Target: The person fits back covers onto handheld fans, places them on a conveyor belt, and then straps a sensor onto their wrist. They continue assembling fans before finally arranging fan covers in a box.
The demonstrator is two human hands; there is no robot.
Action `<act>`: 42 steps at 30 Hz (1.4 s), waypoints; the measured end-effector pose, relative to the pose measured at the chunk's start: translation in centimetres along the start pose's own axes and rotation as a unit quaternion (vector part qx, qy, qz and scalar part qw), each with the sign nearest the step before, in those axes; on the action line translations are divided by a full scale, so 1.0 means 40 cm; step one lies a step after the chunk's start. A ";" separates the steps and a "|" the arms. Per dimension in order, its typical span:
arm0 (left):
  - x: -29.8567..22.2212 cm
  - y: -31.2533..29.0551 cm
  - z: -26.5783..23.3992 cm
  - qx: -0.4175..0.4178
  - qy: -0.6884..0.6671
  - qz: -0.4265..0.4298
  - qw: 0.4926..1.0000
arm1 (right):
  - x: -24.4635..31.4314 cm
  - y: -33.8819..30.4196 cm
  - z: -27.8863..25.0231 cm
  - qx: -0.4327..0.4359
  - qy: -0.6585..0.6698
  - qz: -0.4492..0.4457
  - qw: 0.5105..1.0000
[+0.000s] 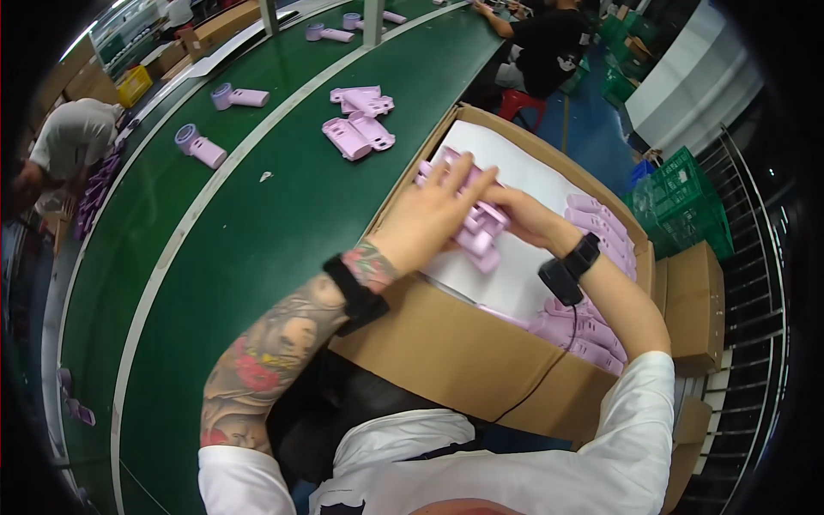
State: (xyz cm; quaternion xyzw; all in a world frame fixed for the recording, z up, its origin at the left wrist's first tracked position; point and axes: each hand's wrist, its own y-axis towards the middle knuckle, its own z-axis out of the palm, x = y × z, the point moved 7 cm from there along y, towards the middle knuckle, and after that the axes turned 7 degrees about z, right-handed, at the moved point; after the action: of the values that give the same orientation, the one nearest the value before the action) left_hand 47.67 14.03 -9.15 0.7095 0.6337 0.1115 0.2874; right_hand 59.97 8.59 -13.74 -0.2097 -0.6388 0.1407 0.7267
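Note:
Both hands are over an open cardboard box [463, 352] in front of me. My left hand [429, 210] lies across the top of a cluster of pink plastic shells [481, 233], its fingers bent over them. My right hand [525, 216] grips the same cluster from the right side, with its fingertips partly hidden. Beneath them, a white sheet [506, 287] covers much of the box's inside. More pink shells [605, 227] stand in a row along the box's right side, and others [579, 330] are stacked in its near right corner.
Left of the box runs a green conveyor table [257, 223] with loose pink shells [360, 133] and pink handheld fan bodies [202, 148]. Green crates [682, 202] and a carton [693, 300] stand at right. One person [549, 51] sits far ahead; another [77, 142] bends at left.

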 end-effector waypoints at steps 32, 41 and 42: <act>0.305 -0.381 -0.328 0.142 0.225 -0.190 0.945 | 0.176 -0.179 -0.363 -0.250 -0.487 0.042 0.835; -0.073 0.004 -0.020 0.099 -0.070 0.028 0.992 | -0.151 -0.227 -0.684 -0.207 -0.641 0.119 0.729; -0.129 0.038 0.048 0.120 -0.083 0.040 0.989 | -0.160 -0.209 -0.701 -0.215 -0.666 0.128 0.703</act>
State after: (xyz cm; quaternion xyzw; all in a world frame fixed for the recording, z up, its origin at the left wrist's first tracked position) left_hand 49.06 8.52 -8.79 0.7703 0.5878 -0.0130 0.2468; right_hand 86.22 -5.22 -17.93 -0.2912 -0.9365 0.1940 0.0219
